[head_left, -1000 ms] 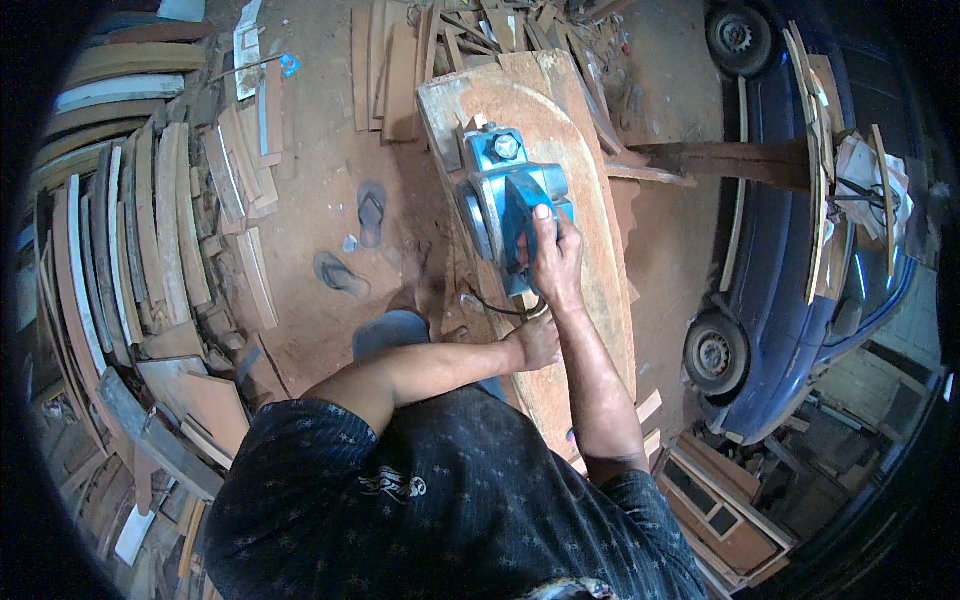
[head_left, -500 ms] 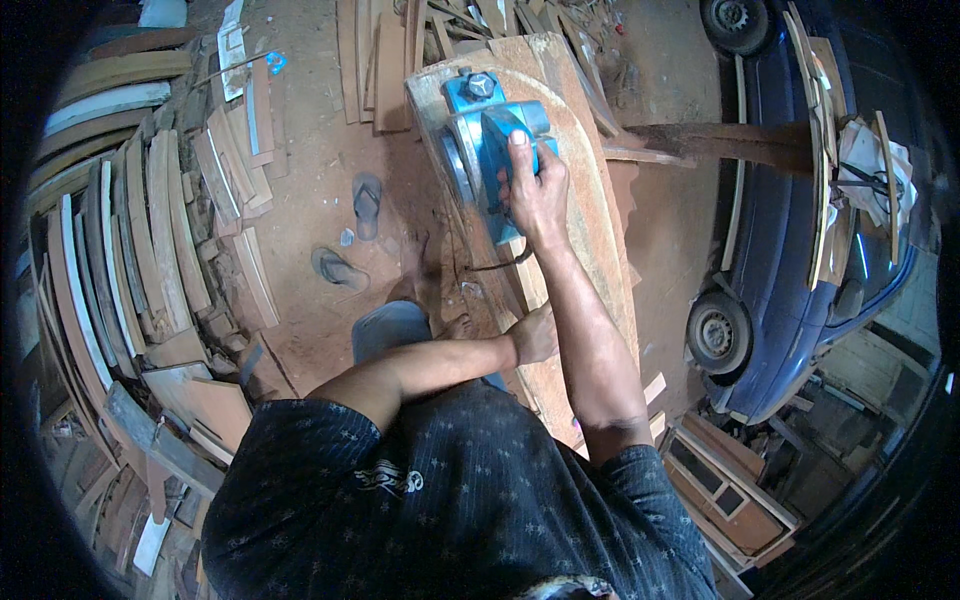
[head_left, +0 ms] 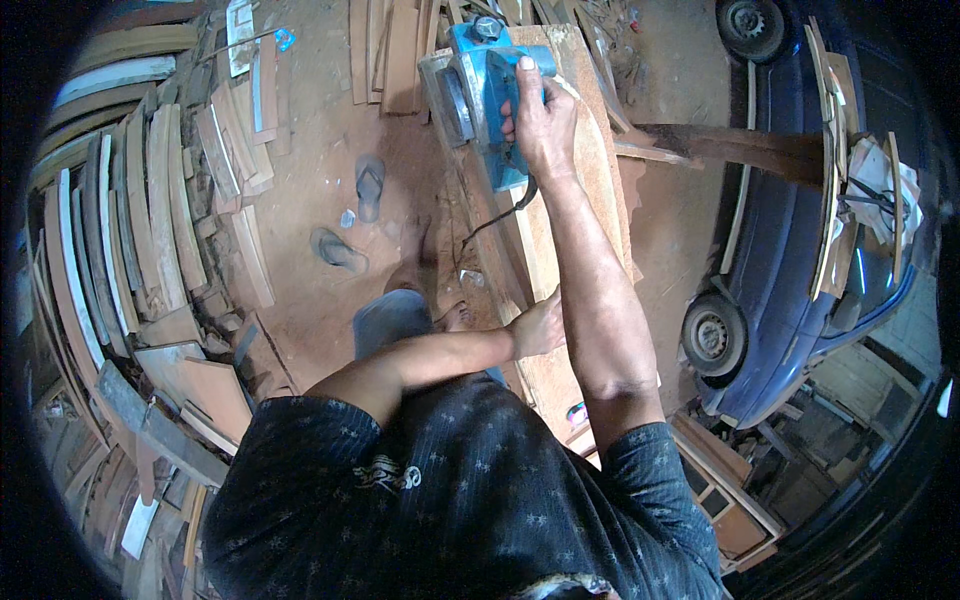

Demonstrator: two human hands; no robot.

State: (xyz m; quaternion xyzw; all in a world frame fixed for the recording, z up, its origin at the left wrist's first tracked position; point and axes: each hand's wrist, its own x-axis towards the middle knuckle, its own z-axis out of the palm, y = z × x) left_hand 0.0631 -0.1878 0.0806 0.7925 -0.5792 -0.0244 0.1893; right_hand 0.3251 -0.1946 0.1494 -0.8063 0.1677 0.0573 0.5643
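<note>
My right hand [head_left: 543, 130] is wrapped round the rear handle of a blue electric planer [head_left: 506, 168], thumb on top. The planer sits at the far end of a thick, broad wooden board [head_left: 598, 180], its front knob close to the board's far edge. From its back a black cord [head_left: 497, 215] trails down on the left side. Nearer my body, my left hand [head_left: 538, 328] rests on the board, reaching in from the left. Its fingers are hidden behind my right forearm.
Stacked planks and offcuts [head_left: 160, 200] fill the left side. Two flip-flops [head_left: 368, 188] lie on the dirt floor beside my bare foot [head_left: 455, 317]. A blue vehicle [head_left: 770, 270] stands at the right, with boards [head_left: 824, 160] against it. A wooden frame [head_left: 735, 500] lies lower right.
My right hand has pushed the planer forward along the board, away from my body, with the arm stretched farther out. My left hand stays at about the same place on the board.
</note>
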